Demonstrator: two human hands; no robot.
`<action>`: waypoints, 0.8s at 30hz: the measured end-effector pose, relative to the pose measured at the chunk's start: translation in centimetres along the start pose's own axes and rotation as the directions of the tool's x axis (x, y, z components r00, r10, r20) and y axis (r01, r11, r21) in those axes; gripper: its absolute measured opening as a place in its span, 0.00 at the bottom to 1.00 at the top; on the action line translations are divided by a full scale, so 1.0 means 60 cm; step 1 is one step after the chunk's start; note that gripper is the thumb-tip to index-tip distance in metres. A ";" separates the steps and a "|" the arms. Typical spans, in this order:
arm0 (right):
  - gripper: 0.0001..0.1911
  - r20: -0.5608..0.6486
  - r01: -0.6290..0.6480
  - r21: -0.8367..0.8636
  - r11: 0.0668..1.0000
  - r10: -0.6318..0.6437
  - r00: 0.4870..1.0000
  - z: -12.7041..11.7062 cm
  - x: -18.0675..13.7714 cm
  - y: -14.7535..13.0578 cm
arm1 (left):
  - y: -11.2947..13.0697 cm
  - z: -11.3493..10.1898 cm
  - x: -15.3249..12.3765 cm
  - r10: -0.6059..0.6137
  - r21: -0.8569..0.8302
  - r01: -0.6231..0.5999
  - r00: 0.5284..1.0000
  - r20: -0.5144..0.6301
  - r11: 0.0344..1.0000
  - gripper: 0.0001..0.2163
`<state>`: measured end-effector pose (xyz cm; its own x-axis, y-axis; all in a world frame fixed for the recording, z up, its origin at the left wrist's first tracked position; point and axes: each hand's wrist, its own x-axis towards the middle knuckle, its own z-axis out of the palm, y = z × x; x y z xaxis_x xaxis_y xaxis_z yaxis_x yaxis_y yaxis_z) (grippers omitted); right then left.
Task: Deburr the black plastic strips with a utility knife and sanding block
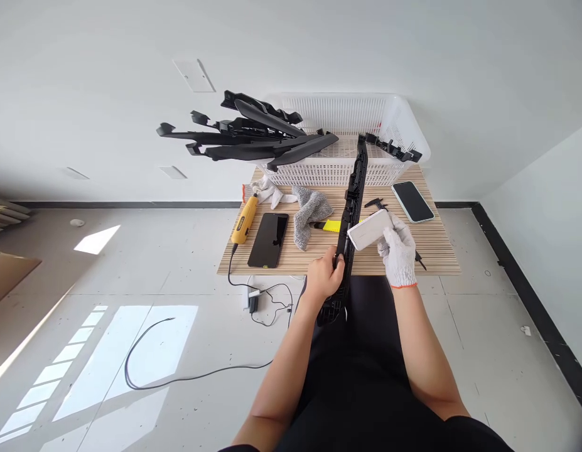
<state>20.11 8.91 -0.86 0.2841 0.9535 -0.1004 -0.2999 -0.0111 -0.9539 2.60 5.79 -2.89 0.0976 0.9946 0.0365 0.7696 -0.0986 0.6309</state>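
My bare left hand (325, 274) grips a long black plastic trim piece (354, 194) near its lower end. The piece stands slanted over the table's front edge, its ribbed side showing and its top reaching the basket. On my right hand (400, 254) is a white knitted glove with an orange cuff. Its fingers are closed on a flat white rectangular block (370, 230), whose left end is close to or against the trim; I cannot tell if they touch. Behind the trim lies a yellow utility knife (329, 225). Black calipers (375, 203) lie partly under my right hand.
A white plastic basket (398, 119) holds several black trim pieces (272, 141) sticking out left. On the slatted table (300, 258) lie a yellow corded rotary tool (245, 221), a dark tablet (269, 240), a grey cloth (312, 210), a white glove (270, 190) and a phone (413, 201). Cables trail across the floor.
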 end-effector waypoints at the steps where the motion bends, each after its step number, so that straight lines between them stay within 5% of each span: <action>1: 0.26 0.000 -0.004 -0.005 1.000 0.004 1.000 -0.001 0.000 0.000 | 0.001 -0.001 0.000 -0.002 -0.006 0.002 1.000 0.001 1.000 0.10; 7: 0.22 -0.037 0.007 -0.019 1.000 -0.007 0.999 -0.009 0.003 0.005 | 0.002 -0.009 -0.001 -0.004 -0.081 0.004 1.000 0.001 0.997 0.09; 14: 0.21 0.084 -0.010 -0.194 0.981 0.027 0.996 -0.015 -0.004 0.005 | -0.001 -0.006 0.000 -0.012 -0.120 0.010 1.000 -0.012 0.993 0.09; 18: 0.18 0.288 0.016 -0.320 0.947 0.081 0.954 -0.016 -0.010 0.008 | 0.001 -0.007 0.001 -0.006 -0.129 0.005 1.000 -0.009 0.992 0.08; 24: 0.17 0.325 0.042 -0.316 0.948 0.066 0.943 -0.016 -0.011 0.014 | 0.001 -0.010 0.002 -0.007 -0.137 0.006 1.000 -0.007 0.991 0.08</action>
<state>20.54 7.97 -1.88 -0.0479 0.9967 -0.0662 0.0151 -0.0655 -0.9977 2.29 5.94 -2.37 0.0878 0.9954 0.0371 0.6762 -0.0869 0.7316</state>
